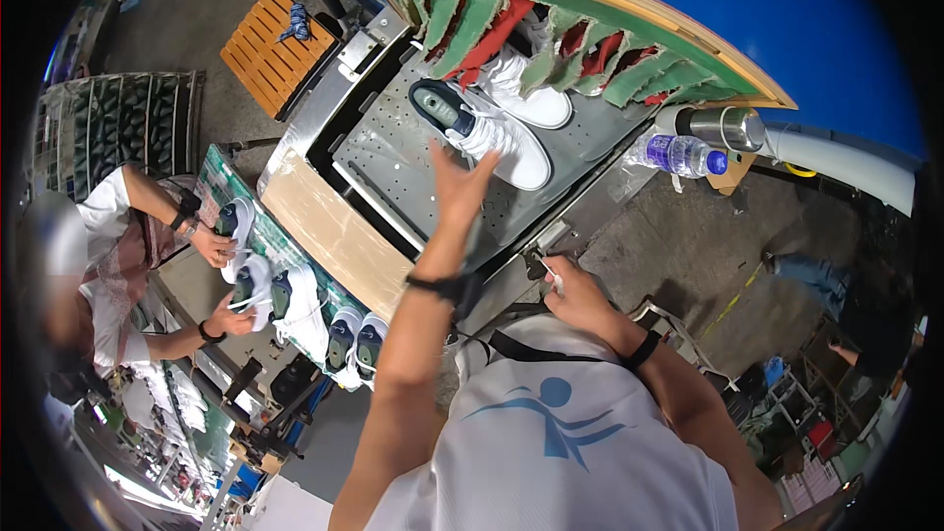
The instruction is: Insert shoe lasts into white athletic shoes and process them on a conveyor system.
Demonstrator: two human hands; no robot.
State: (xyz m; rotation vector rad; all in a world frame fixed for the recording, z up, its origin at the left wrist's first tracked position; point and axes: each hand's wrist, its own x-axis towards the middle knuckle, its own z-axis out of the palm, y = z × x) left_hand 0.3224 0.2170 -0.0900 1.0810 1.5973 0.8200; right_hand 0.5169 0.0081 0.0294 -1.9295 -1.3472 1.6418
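Observation:
A white sneaker (pixel 503 143) with a dark insole lies on the perforated grey metal tray ahead of me. My left hand (pixel 460 182) reaches to its near side, thumb and fingers spread; whether it touches the shoe is unclear. Behind it, a second white sneaker (pixel 536 98) sits partly under the torn green and red curtain strips (pixel 580 59). Low at the right, close to my body, my right hand (pixel 582 300) is closed, with a small white piece showing at its fingers. A small dark object (pixel 534 265) is just beyond those fingertips.
At the left, a co-worker's hands (pixel 228 320) hold white shoes over a green bench (pixel 305 310) where more sneakers stand. A tan board (pixel 329 221) borders the tray. A water bottle (pixel 678 154) and a steel flask (pixel 728 126) lie right. An orange slatted stool (pixel 275 51) stands beyond.

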